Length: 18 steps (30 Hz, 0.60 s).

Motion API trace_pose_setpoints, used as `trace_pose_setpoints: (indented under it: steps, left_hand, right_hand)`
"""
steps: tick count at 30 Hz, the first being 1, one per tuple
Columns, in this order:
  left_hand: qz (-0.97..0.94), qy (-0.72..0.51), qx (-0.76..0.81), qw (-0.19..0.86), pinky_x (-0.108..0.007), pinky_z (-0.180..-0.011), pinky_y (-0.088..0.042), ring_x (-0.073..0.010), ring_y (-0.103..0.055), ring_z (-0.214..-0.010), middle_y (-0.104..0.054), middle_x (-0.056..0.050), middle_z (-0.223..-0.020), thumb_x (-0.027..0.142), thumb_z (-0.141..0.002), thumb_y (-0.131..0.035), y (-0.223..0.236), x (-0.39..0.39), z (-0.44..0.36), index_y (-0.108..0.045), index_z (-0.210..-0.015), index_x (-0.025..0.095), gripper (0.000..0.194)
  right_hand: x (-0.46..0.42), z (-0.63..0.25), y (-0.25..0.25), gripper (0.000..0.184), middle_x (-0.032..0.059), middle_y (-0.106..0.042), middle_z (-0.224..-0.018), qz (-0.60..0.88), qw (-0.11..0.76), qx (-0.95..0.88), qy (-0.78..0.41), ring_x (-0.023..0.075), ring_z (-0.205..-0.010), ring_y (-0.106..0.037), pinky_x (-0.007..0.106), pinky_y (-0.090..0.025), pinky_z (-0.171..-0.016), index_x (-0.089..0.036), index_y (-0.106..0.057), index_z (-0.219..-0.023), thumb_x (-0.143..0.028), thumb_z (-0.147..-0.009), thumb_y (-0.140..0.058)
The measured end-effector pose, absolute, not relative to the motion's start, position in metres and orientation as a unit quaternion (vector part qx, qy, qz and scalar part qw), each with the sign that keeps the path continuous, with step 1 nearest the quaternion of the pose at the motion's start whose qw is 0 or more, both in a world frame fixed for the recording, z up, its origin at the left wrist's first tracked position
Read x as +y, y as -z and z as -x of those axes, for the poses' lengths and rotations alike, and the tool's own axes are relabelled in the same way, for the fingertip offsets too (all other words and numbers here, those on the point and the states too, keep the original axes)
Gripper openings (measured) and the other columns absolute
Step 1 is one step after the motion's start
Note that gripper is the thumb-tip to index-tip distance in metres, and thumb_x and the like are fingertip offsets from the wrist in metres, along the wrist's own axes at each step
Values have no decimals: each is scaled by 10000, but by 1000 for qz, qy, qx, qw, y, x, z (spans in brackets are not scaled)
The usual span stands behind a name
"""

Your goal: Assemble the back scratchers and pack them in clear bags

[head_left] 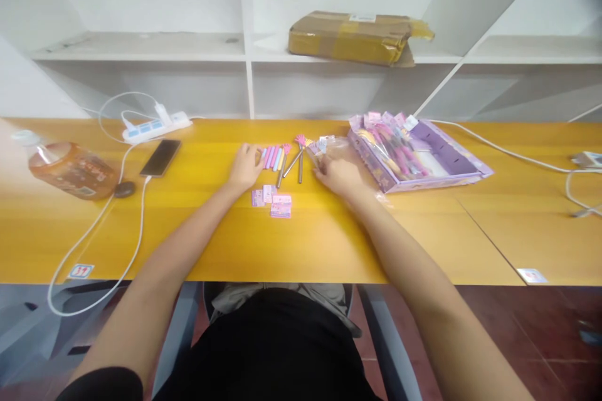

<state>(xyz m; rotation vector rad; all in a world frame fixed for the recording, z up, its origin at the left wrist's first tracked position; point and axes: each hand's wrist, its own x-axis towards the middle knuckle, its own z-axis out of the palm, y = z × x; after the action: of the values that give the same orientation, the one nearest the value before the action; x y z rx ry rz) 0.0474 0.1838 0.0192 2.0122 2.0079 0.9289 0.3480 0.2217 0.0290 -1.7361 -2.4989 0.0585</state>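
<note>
My left hand [245, 166] rests on the yellow table [301, 244] with its fingers curled against a row of pastel pens [273, 157]. My right hand [337, 174] lies on a clear plastic wrapper [329, 145], its fingers bent down over it. Between the hands lie two grey pens with pink tops [296, 160]. Small pink erasers [273, 199] sit just in front of my left hand. A purple stationery box [423, 160] with pink items stands right of my right hand.
A phone [160, 157] and a white power strip [157, 126] with cables lie at the left, beside a tipped orange bottle [70, 169]. A cardboard parcel [352, 37] rests on the white shelf behind. More cables run along the right.
</note>
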Motion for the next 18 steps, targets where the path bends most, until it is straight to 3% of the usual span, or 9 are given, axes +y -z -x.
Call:
trace_pose_setpoints:
  steps: [5, 9, 15, 18]
  left_hand:
    - [-673, -298, 674, 65, -446, -1134, -488, -299, -629, -1197, -579, -138, -1281, 238, -1047, -645, 10, 189, -43, -681, -1310, 188, 269]
    - [-674, -282, 680, 67, -453, -1130, -501, -296, -626, -1193, -584, -121, -1230, 206, -1050, -609, 13, 194, -39, -714, -1263, 219, 238]
    - [-679, -275, 677, 78, -437, -1102, -526, -279, -654, -1139, -627, -116, -1194, 152, -1016, -606, 12, 195, -40, -725, -1227, 221, 252]
    - [-676, -274, 680, 77, -432, -1096, -532, -286, -660, -1163, -644, -123, -1228, 134, -971, -655, 11, 193, -40, -709, -1225, 211, 271]
  right_hand:
    - [225, -361, -16, 385, 178, -780, -1188, 569, 117, -814, -12, 322, -1023, -719, 362, -499, -818, -190, -694, -1194, -506, -1119, -488]
    - [221, -362, -13, 355, 196, -708, -1330, 523, 172, -835, -5, 337, -1081, -682, 383, -507, -850, -174, -684, -1275, -419, -1115, -484]
    - [197, -328, -9, 440, 176, -635, -1493, 331, 182, -926, -1, 358, -1296, -566, 476, -427, -1134, -164, -632, -1483, -377, -1133, -475]
    - [191, -314, -10, 399, 181, -653, -1454, 331, 177, -927, 24, 360, -1277, -555, 488, -415, -1124, -158, -685, -1403, -321, -1139, -434]
